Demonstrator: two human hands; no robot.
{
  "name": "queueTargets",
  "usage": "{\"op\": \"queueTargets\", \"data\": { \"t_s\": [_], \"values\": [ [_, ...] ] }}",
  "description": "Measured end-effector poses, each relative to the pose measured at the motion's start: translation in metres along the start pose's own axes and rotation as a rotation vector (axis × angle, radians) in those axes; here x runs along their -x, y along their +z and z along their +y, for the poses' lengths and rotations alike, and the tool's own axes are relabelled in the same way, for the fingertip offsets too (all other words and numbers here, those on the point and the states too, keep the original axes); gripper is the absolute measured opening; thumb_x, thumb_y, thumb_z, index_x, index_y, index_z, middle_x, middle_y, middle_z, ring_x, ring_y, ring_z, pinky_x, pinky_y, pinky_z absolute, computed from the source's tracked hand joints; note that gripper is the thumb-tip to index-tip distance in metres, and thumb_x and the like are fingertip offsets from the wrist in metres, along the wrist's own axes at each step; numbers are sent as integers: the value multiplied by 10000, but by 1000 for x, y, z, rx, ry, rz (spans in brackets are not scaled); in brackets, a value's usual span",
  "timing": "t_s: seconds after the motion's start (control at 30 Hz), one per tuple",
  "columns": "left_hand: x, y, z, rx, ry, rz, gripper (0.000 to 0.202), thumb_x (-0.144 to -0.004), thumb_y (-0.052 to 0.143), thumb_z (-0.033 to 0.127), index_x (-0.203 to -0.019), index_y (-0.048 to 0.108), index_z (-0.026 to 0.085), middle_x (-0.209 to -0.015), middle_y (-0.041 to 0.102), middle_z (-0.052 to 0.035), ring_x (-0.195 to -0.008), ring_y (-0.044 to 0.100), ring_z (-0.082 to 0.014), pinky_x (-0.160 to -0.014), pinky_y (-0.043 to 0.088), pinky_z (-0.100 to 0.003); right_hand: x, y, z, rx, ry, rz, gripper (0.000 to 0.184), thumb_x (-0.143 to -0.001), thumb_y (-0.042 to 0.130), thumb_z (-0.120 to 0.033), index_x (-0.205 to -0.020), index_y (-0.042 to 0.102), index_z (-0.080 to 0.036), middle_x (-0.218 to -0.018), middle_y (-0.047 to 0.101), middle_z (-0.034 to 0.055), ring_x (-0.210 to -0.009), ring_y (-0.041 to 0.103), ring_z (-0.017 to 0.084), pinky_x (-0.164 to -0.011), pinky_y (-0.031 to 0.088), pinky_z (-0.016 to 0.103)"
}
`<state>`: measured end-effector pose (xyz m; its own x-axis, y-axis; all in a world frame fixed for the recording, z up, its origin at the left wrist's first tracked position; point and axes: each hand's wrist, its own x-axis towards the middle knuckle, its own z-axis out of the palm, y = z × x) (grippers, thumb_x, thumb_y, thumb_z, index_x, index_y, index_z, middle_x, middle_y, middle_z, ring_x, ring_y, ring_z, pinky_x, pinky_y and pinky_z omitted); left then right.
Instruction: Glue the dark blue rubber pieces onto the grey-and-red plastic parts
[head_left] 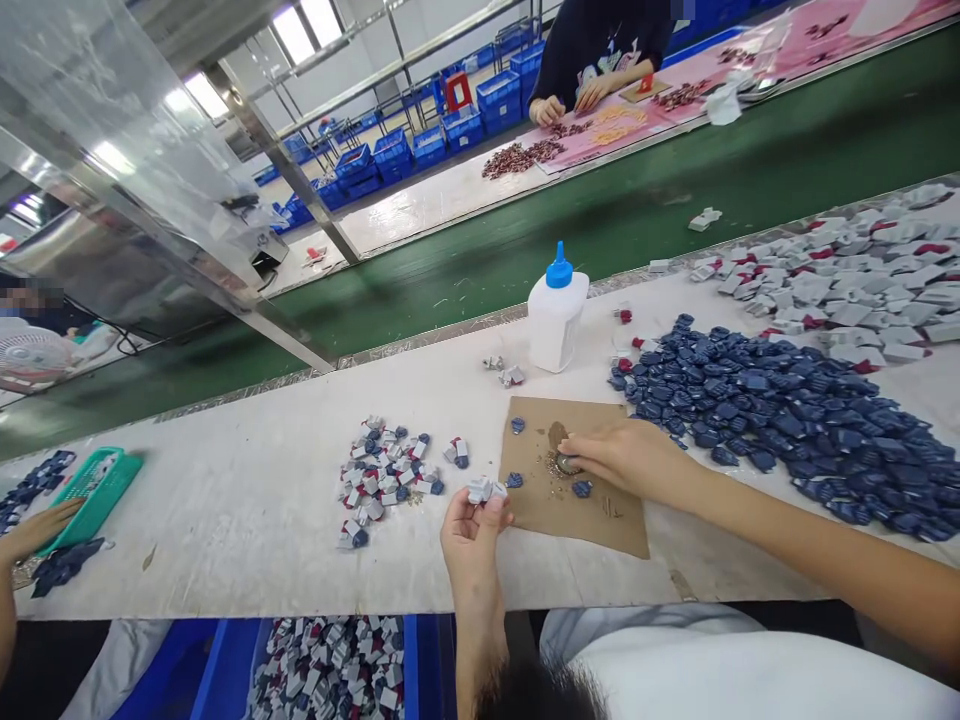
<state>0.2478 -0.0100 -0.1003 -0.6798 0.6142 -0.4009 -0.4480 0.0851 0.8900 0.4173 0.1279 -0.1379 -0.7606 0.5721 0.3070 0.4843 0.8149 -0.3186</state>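
Note:
My left hand (474, 535) pinches a light grey plastic part (486, 490) just over the left edge of a brown cardboard sheet (600, 525). My right hand (619, 458) reaches over the sheet with its fingertips together at a small round item (568, 464); what they grip is mostly hidden. Tiny metallic bits lie scattered around those fingertips. Several dark blue plastic pieces, one being a blue piece (582, 489), rest on the cardboard. To the left is a cluster of joined grey, blue and red parts (386, 470).
A white bottle (556, 325) with a blue nozzle stands behind the cardboard. Heaps of blue pieces (780, 400) and grey parts (862, 280) fill the right. A blue bin (411, 665) is below the table edge. Co-workers' hands show at a green basket (124, 470) and across the green belt (420, 270).

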Motion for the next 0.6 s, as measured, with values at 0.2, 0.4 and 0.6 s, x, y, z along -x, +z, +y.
{"op": "queueTargets", "data": {
  "t_s": [0.2,0.4,0.6],
  "values": [
    [18,23,5,1,-114,-236,351,-514,851,354,-740,697,134,-703,703,-37,-616,657,-120,-517,498,-172,-6,-47,-24,-608,317,-35,395,-806,576,-553,-889,706,-188,-755,707,51,-613,646,166,-548,520,253],
    [24,32,12,84,-153,-396,322,-523,855,365,-725,719,154,-648,695,-10,-556,643,-89,-476,476,-134,-2,-75,-46,-933,401,-49,322,-716,696,-499,-806,718,-191,-704,674,39,-614,616,157,-596,523,262],
    [24,34,10,94,-124,-432,258,-566,845,294,-746,711,167,-640,685,12,-564,629,-78,-493,485,-136,0,-79,-46,-938,326,-65,294,-745,683,-487,-814,712,-203,-702,670,31,-607,604,150,-591,515,256]
  ]
}}
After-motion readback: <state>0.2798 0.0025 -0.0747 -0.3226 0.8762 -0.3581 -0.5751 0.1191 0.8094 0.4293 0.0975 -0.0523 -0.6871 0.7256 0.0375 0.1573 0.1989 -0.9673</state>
